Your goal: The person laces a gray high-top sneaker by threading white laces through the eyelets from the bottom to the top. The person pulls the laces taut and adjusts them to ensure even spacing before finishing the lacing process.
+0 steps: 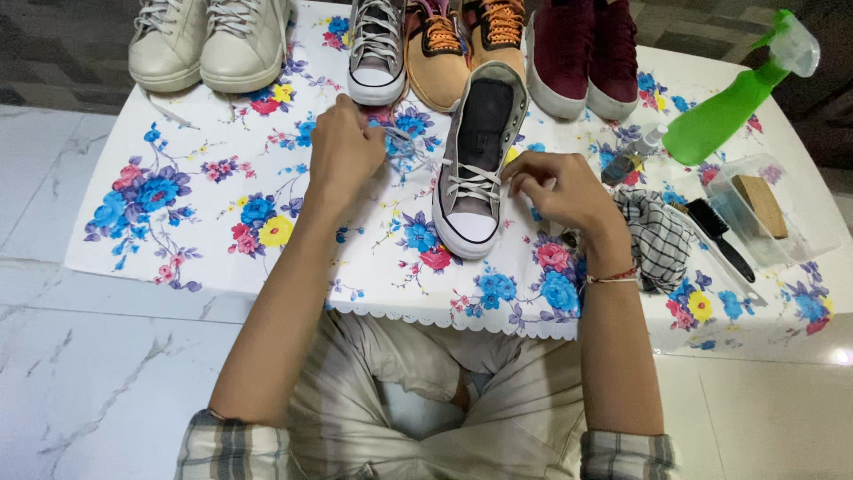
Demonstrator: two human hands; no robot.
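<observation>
Grey canvas sneaker [474,169] is lying toe toward the person on the flowered tablecloth [178,222], between the two hands, with its white lace [469,185] partly threaded and one loose end trailing off to the left. It is looking light and soft in the upper, stiffer at the white rubber toe cap and sole, so the sole edge or heel is probably offering the steadiest hold, while the lace is limp and likely to be slipping through the eyelets. Left hand [345,153] is pinching the loose lace end with its fingers curled. Right hand [564,188] is resting against the shoe's side, fingertips closing on the lacing, as far as can be seen.
</observation>
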